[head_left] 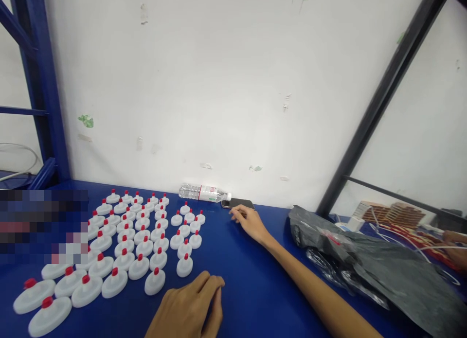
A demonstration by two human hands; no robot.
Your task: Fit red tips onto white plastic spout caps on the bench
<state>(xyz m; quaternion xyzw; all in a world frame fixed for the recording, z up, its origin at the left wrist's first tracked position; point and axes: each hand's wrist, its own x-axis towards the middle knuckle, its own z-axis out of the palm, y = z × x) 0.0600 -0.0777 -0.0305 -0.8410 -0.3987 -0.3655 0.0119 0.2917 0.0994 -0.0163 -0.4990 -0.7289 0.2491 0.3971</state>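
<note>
My right hand [249, 222] reaches far across the blue table [251, 284], fingers stretched out, fingertips close to a dark phone [239, 203] lying by the wall. My left hand [193, 304] rests flat on the table near the front edge, fingers together and extended, holding nothing. Just left of it stand several rows of white caps with red tips [138, 236]. A clear plastic water bottle [204, 192] lies on its side beside the phone.
A grey plastic bag [368, 265] lies crumpled at the right. Behind it are white cables and a reddish stack [396, 214]. Another person's hand [456, 238] shows at the right edge. A blue rack post [40, 85] stands at the left, a black brace [379, 99] at the right.
</note>
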